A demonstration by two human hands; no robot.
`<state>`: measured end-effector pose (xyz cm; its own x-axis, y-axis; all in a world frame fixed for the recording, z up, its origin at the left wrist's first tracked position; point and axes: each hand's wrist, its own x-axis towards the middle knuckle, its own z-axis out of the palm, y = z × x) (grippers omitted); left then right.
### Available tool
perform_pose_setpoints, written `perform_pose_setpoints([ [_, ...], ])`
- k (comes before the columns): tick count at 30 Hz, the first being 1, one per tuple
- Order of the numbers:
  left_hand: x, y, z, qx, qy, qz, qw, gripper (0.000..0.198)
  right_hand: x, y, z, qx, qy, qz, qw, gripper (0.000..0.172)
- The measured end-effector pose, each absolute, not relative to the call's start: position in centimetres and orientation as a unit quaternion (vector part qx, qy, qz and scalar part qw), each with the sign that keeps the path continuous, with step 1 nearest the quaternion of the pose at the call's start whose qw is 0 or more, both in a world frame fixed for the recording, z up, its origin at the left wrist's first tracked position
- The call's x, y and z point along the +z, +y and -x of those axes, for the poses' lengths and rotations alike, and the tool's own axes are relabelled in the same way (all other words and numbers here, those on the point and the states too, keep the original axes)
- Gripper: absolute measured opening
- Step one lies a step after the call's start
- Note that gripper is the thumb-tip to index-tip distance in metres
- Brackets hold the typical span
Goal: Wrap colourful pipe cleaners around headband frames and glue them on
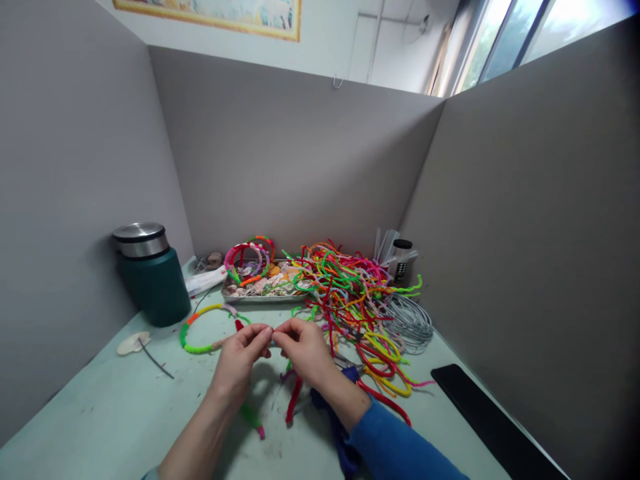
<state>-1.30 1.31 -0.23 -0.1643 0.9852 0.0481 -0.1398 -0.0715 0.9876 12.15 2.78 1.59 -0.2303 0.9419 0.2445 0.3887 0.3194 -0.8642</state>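
Note:
My left hand (241,357) and my right hand (303,348) meet over the middle of the pale green table (100,413), fingertips pinched together on something small I cannot make out. Loose pipe cleaners hang or lie under them: a red one (293,400) and a green and pink one (253,420). A ring wrapped in green, orange and yellow pipe cleaner (200,328) lies just left of my left hand. A big tangle of coloured pipe cleaners (350,293) is piled right behind my right hand.
A metal tray (260,297) with small pieces and wrapped rings stands at the back. A dark green flask (153,277) stands at the left, a coil of grey wire (411,323) and a black phone (480,417) at the right. Grey partitions enclose three sides.

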Motion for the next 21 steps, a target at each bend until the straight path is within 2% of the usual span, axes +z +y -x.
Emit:
perform_pose_setpoints([
  [2, -0.3, 1.3, 1.4, 0.575, 0.493, -0.436, 0.486, 0.031, 1.7, 2.9, -12.3, 0.324, -0.719, 0.471, 0.394, 0.014],
  [4, -0.3, 1.4, 1.7, 0.555, 0.507, -0.475, 0.458, 0.035, 2.1, 2.9, -12.9, 0.244, -0.762, 0.471, 0.372, 0.013],
  [8, -0.2, 1.5, 2.1, 0.524, 0.527, -0.586, 0.324, 0.031, 2.9, 2.7, -13.7, 0.065, -0.824, 0.478, 0.297, 0.011],
  [13, 0.5, 1.1, 2.0, 0.455, 0.531, -0.695, 0.168, 0.017, 3.1, 2.2, -13.5, -0.05, -0.857, 0.458, 0.231, 0.014],
  [16, 0.4, 1.1, 1.9, 0.446, 0.537, -0.696, 0.168, 0.018, 3.1, 2.3, -13.7, -0.062, -0.861, 0.446, 0.236, 0.012],
  [21, -0.9, 1.7, 2.3, 0.482, 0.554, -0.625, 0.266, 0.021, 3.2, 2.9, -14.3, -0.009, -0.856, 0.428, 0.289, 0.01],
])
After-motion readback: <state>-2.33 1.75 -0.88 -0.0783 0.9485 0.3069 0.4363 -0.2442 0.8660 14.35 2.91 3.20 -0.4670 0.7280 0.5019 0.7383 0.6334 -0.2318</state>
